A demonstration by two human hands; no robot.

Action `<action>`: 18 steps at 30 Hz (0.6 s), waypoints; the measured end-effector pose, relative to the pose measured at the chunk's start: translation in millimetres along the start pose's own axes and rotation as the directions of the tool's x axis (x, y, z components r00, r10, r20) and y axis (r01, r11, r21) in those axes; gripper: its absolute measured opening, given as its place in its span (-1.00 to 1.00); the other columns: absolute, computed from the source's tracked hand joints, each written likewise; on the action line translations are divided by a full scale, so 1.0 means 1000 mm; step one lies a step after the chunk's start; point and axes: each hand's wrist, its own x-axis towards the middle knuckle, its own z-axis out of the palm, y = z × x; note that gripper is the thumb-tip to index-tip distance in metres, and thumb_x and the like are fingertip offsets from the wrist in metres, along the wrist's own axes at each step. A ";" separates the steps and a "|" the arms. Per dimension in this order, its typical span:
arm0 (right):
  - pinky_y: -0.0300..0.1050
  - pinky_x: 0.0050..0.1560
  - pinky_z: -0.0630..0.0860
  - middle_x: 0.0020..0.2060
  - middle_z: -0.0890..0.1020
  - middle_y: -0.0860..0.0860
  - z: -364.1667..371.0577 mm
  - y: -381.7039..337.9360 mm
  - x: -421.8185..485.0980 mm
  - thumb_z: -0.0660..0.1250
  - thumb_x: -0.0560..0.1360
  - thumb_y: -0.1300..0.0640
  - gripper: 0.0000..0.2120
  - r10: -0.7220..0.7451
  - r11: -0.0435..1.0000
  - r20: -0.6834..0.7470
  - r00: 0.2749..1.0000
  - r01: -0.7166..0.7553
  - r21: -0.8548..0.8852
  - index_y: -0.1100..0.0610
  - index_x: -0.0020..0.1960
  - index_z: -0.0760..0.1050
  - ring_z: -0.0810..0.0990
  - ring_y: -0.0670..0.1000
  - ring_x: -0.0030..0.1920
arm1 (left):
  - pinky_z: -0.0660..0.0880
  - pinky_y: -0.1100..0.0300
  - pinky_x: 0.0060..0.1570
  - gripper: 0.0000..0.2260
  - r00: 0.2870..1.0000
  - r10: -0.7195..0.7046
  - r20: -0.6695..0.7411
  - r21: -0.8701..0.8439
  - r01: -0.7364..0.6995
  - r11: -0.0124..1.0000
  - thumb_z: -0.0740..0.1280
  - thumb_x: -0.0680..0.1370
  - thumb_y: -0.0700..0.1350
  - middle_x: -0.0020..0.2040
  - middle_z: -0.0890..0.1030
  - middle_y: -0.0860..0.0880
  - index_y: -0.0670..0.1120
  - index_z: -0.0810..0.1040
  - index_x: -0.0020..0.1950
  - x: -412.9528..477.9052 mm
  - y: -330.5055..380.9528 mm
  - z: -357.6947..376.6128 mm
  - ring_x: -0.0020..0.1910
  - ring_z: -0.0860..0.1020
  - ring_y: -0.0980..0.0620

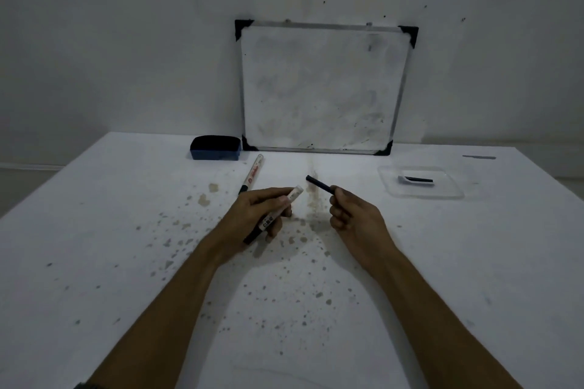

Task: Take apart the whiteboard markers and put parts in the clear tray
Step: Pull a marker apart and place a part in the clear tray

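Note:
My left hand (259,211) grips a white marker barrel (295,193) with its open end pointing up and right and its dark tip end sticking out below the fingers. My right hand (350,215) pinches a thin black ink stick (319,184), pulled clear of the barrel and held a short gap away from it. A second whole marker (252,174), white with red print, lies on the table beyond my left hand. The clear tray (392,186) sits at the right and holds a white piece and a black stick (418,180).
A small whiteboard (319,88) leans on the wall at the back of the white, stained table (126,230). A blue eraser (215,147) rests to the left of it. A grey strip (478,157) lies at the far right edge.

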 end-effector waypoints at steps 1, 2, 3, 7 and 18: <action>-0.24 -0.39 0.35 -0.24 0.48 0.07 0.000 0.001 0.000 0.33 0.61 0.25 -0.82 0.003 1.000 -0.002 1.000 -0.003 -0.031 0.32 0.16 0.59 0.43 -0.10 -0.38 | 0.48 0.13 -0.44 -0.75 0.999 -0.032 0.024 -0.005 0.032 0.999 0.30 0.66 -0.20 -0.12 0.63 -0.19 -0.13 0.66 0.30 0.000 -0.001 -0.002 -0.42 0.51 -0.06; -0.24 -0.38 0.35 -0.23 0.48 0.07 0.000 0.001 0.000 0.34 0.61 0.25 -0.80 0.007 0.998 -0.009 1.000 -0.007 -0.064 0.34 0.17 0.59 0.43 -0.11 -0.38 | 0.48 0.12 -0.42 -0.75 0.998 -0.051 0.039 0.013 0.051 0.999 0.31 0.65 -0.20 -0.10 0.65 -0.18 -0.11 0.67 0.29 0.000 -0.002 -0.003 -0.40 0.52 -0.06; -0.23 -0.38 0.35 -0.22 0.48 0.08 -0.001 0.001 0.000 0.35 0.61 0.24 -0.78 0.011 0.995 -0.018 1.000 -0.013 -0.095 0.35 0.18 0.59 0.43 -0.11 -0.38 | 0.49 0.12 -0.41 -0.75 0.997 -0.060 0.047 0.038 0.058 0.998 0.31 0.66 -0.20 -0.09 0.65 -0.18 -0.10 0.67 0.29 -0.001 -0.002 -0.002 -0.39 0.53 -0.06; -0.21 -0.39 0.34 -0.22 0.47 0.10 -0.002 0.001 0.001 0.34 0.61 0.26 -0.80 0.016 0.990 -0.068 0.998 -0.026 -0.139 0.36 0.15 0.60 0.41 -0.10 -0.39 | 0.50 0.11 -0.41 -0.75 0.998 -0.065 0.024 0.044 0.064 0.997 0.31 0.66 -0.20 -0.07 0.66 -0.19 -0.09 0.65 0.31 0.001 -0.002 0.002 -0.40 0.54 -0.04; -0.19 -0.42 0.31 -0.25 0.44 0.12 -0.005 -0.001 0.004 0.31 0.60 0.31 -0.87 -0.018 0.989 -0.115 0.993 0.001 -0.145 0.33 0.05 0.61 0.34 -0.07 -0.41 | 0.52 0.17 -0.46 -0.75 0.997 -0.080 0.016 0.048 0.080 0.996 0.32 0.66 -0.20 -0.10 0.68 -0.18 -0.04 0.68 0.28 0.004 -0.004 0.003 -0.41 0.56 -0.06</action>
